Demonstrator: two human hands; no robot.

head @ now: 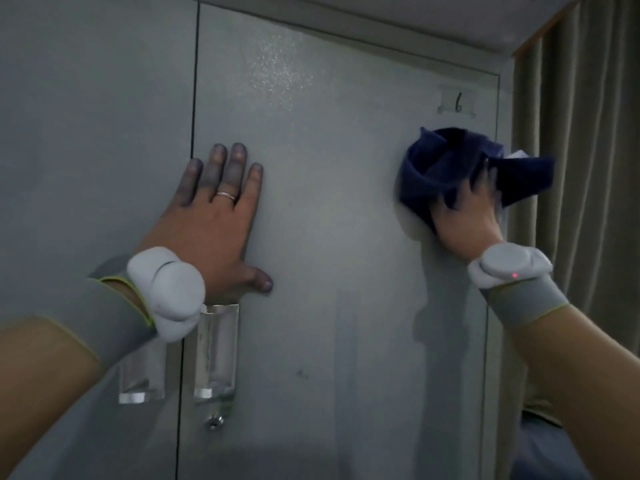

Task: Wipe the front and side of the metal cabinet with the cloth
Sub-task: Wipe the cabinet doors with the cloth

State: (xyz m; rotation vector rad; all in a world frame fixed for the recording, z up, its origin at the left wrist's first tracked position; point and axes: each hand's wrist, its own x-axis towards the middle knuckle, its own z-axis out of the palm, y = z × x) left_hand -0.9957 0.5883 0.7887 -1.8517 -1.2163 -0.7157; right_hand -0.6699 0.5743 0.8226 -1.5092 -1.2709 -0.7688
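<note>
The grey metal cabinet (339, 237) fills the view, its two doors meeting at a dark vertical seam on the left. My left hand (211, 223) lies flat with straight fingers on the right-hand door, just right of the seam. My right hand (467, 216) grips a bunched dark blue cloth (446, 168) and presses it against the same door near its right edge, below a small label holder marked 6 (457, 100). Motion blurs the right hand. The cabinet's side is hidden.
Two shiny metal handles (216, 351) flank the seam below my left wrist, with a keyhole (214, 422) under the right one. A beige curtain (585, 168) hangs right of the cabinet. The ceiling shows at the top right.
</note>
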